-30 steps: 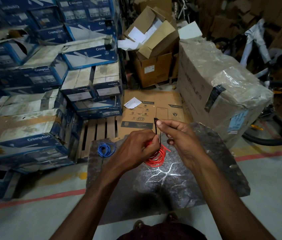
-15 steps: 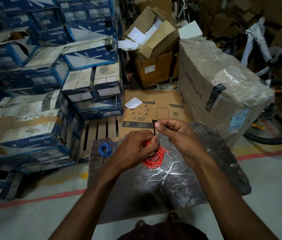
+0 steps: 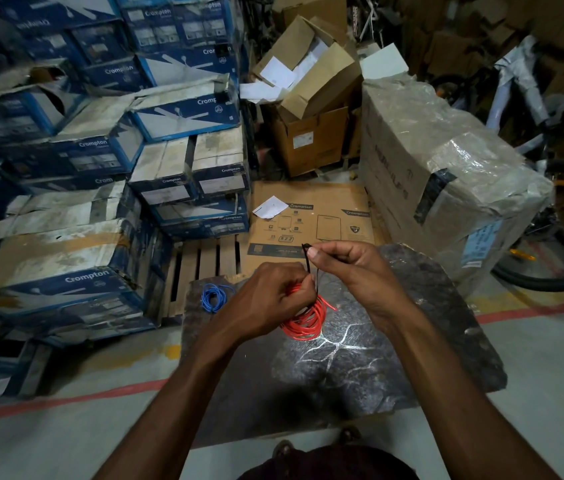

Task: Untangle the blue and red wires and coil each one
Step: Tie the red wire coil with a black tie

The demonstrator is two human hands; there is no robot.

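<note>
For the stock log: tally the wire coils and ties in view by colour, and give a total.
red wire coil: 1
blue wire coil: 1
black tie: 1
Total: 3

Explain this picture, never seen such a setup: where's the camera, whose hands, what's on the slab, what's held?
There is no machine here: a person works with bare hands. The one picture comes from a wide-angle camera worn on the person's head, looking forward and down, so both arms enter from the bottom. A dark stone slab is the work surface. The blue wire lies on it to the left, already coiled and untouched. The left hand holds the coiled red wire over the slab. The right hand pinches a thin black strip, possibly a tie, that runs down to the red coil. Stacked cartons stand behind.
</note>
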